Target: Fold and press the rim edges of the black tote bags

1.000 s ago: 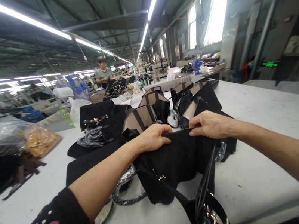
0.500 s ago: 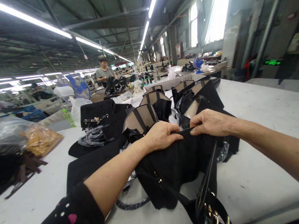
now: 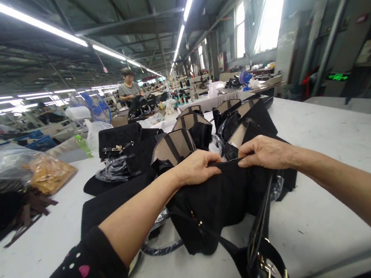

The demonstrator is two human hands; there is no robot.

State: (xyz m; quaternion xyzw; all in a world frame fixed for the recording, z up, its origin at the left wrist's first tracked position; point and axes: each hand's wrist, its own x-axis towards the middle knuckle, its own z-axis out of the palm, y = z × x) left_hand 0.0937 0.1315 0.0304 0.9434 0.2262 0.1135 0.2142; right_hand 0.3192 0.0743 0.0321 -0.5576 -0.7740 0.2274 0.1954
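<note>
A black fabric handbag lies on the white work table in front of me. My left hand is closed on its top edge, fingers curled over the fabric. My right hand pinches the same edge just to the right, a short gap between the two hands. The bag's glossy black strap with gold hardware hangs toward me at the bottom of the view.
Several black bags with beige linings stand in rows behind my hands. A black flap bag with a gold clasp sits to the left. Plastic sacks lie at far left. Another person works at a distant table.
My hands have crept slightly closer together along the bag's top edge; the bag has shifted only a little.
</note>
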